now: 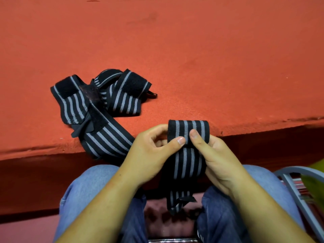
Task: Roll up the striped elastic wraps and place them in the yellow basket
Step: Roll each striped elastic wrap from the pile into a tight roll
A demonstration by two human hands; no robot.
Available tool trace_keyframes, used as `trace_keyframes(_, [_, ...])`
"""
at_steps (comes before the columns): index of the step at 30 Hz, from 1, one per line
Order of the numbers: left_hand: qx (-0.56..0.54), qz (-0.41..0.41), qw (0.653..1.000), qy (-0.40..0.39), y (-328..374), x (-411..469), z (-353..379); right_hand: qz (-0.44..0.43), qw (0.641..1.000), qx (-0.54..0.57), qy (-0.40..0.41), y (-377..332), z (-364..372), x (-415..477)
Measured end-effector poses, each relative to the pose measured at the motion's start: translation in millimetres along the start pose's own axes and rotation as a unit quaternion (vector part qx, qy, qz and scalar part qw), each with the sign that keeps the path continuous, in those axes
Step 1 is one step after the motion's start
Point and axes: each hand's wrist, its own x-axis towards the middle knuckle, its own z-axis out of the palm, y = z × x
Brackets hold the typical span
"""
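The roll (188, 131) of striped wrap sits just off the red table's (175, 50) edge, pinched by left hand (149, 151) and right hand (215, 155), its tail dangling. Rolling's underway; next, wind the tail in tight. More wraps (105, 95) wait behind.

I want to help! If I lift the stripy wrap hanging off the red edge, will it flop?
Probably floppy: the wrap bends limply over the edge of the red surface and lies folded. It likely dangles when lifted. Being flat, it shouldn't roll.
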Motion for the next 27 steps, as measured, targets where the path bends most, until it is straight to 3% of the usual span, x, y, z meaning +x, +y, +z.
trace_keyframes(7, [0.007, 0.019, 0.998, 0.058, -1.7, 0.7, -2.3, 0.101, 0.993, -0.034, -0.055, 1.7, -0.7, 0.2])
trace_keyframes(20, [0.054, 0.072, 0.995, 0.045, -1.8, 3.2, -4.5, 0.059, 0.993, 0.065, -0.080, -5.1, 2.9, -1.7])
trace_keyframes(27, [0.059, 0.088, 0.994, 0.030, -7.5, 5.1, -4.2, 0.044, 0.997, 0.028, -0.060, -6.4, 2.3, -2.3])
